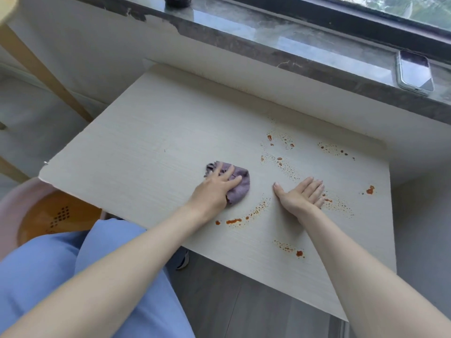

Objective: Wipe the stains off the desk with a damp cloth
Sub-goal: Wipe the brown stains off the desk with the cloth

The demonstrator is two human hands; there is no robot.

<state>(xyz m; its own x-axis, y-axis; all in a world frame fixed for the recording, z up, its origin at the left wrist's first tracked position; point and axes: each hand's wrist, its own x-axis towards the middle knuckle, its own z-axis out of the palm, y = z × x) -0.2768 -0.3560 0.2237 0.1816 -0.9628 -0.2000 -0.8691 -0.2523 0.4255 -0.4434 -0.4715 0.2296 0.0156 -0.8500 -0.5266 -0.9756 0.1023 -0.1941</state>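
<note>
head view. pale wood-grain desk set against a wall under a dark stone windowsill. a bunched purple-grey cloth lies near the middle of the desk. the left hand presses it flat with fingers straight and slightly spread, and covers its near-left half. the right hand rests palm-down on the bare desk just right of the cloth, with fingers together and thumb held apart. orange-red stains are scattered over the right half of the desk: beyond both hands, in an arc between the wrists, one blot near the right edge, and a patch beside the right forearm. the right fingertips overlie one speckled trail. on the sill, a phone in a clear case lies with its screen dark, and a dark pot is cut off at the top. to the left, below desk level, are a pink basin, blue clothing and a slanted wooden leg.
</note>
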